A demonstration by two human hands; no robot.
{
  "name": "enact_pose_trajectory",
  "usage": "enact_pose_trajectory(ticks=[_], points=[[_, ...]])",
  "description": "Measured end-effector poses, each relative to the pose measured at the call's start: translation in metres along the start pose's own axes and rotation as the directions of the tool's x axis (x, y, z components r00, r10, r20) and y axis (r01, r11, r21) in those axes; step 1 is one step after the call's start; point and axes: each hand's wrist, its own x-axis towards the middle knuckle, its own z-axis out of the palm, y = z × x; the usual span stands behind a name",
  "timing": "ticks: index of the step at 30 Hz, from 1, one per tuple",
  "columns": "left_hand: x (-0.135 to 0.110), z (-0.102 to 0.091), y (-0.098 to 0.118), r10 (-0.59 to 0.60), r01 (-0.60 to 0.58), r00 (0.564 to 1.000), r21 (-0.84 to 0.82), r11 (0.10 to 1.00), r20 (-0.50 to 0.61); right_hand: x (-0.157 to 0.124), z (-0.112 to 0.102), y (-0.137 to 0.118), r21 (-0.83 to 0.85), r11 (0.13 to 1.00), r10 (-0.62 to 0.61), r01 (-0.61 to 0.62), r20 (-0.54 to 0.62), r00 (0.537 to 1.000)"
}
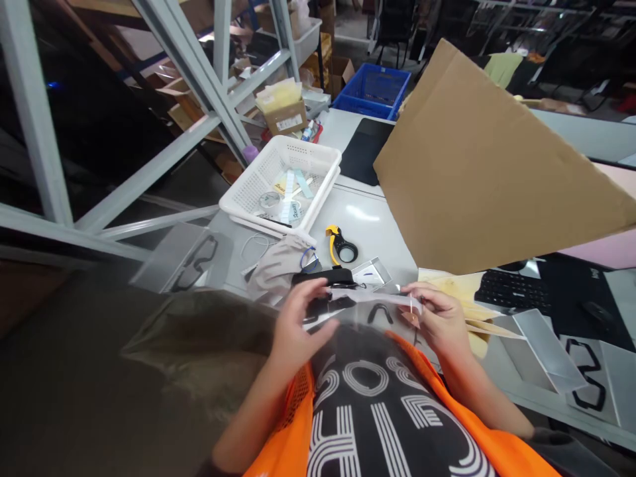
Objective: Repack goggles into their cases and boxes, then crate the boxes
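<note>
The left hand (pixel 301 318) and the right hand (pixel 437 318) held between them a clear plastic sleeve with a black glasses frame inside (pixel 360 306), close to the person's chest. The left fingers were closed on the sleeve's left end and the right fingertips pinched its right end, so the sleeve lay stretched across from one hand to the other. Just behind the sleeve lay a black case (pixel 322 276) and a yellow and black round cutter (pixel 340 246). Further behind the sleeve stood a white perforated plastic basket (pixel 258 175). Above and behind the right hand, a large brown cardboard sheet (pixel 487 159) was tilted.
</note>
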Motion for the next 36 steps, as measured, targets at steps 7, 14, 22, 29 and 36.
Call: enact_pose_trajectory(ticks=[7, 14, 22, 29, 36], points=[[-0.009, 0.006, 0.011, 0.039, -0.014, 0.991, -0.185, 0.983, 0.130, -0.008, 0.014, 0.000, 0.099, 0.983, 0.145, -0.154, 0.096, 0.985], [-0.016, 0.003, 0.022, 0.195, -0.171, 0.974, -0.190, 0.967, 0.114, -0.011, 0.021, 0.018, 0.276, 0.881, 0.353, -0.384, 0.157, 0.923], [-0.022, 0.001, 0.021, 0.211, -0.199, 0.973, -0.117, 0.973, 0.096, -0.016, 0.020, 0.023, 0.239, 0.895, 0.338, -0.377, 0.189, 0.922], [-0.026, 0.001, 0.016, 0.212, -0.201, 0.975, -0.148, 0.968, 0.067, -0.017, 0.023, 0.018, 0.323, 0.840, 0.389, -0.436, 0.202, 0.899], [-0.028, 0.004, 0.010, 0.201, -0.178, 0.979, -0.351, 0.919, 0.030, -0.014, 0.019, 0.016, 0.325, 0.840, 0.408, -0.435, 0.151, 0.900]])
